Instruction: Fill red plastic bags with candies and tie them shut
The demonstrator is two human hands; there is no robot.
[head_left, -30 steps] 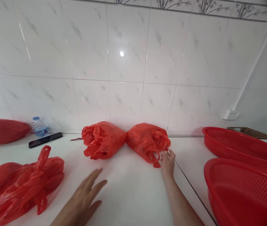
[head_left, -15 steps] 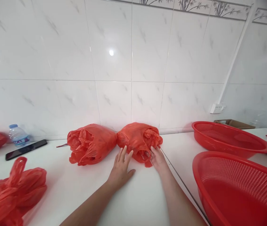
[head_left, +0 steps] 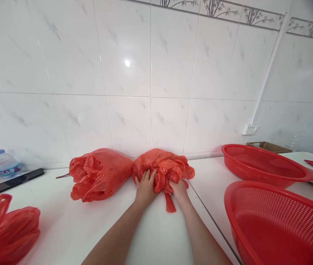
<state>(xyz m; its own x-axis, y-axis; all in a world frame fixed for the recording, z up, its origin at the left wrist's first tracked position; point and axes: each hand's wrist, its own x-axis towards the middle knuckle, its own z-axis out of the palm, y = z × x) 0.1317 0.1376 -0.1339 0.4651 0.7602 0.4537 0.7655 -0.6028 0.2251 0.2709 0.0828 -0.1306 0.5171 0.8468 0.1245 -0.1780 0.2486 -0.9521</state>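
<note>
A red plastic bag (head_left: pixel 156 158), bulging and crumpled at its mouth, lies on the white table against the tiled wall. My left hand (head_left: pixel 145 189) rests on its near left side with the fingers spread over the plastic. At the bag's front right, my right hand (head_left: pixel 180 193) grips the bunched plastic; folds cover its fingertips. One flat strip of the bag (head_left: pixel 170 203) hangs toward me between the hands. What is inside the bag is hidden. Touching it on the left is a second filled red bag (head_left: pixel 104 175).
Two red plastic baskets (head_left: pixel 267 162) stand on the right, the nearer basket (head_left: pixel 229 206) partly out of view. A black phone (head_left: pixel 15 182) and a water bottle (head_left: pixel 6 165) lie at the far left. Another red bag (head_left: pixel 13 232) sits at the near left. A seam (head_left: pixel 208 211) runs along the table.
Both hands have come against the bag, my left hand moving onto its side and my right hand into the folds. The bag's mouth is more bunched. The view has shifted slightly right.
</note>
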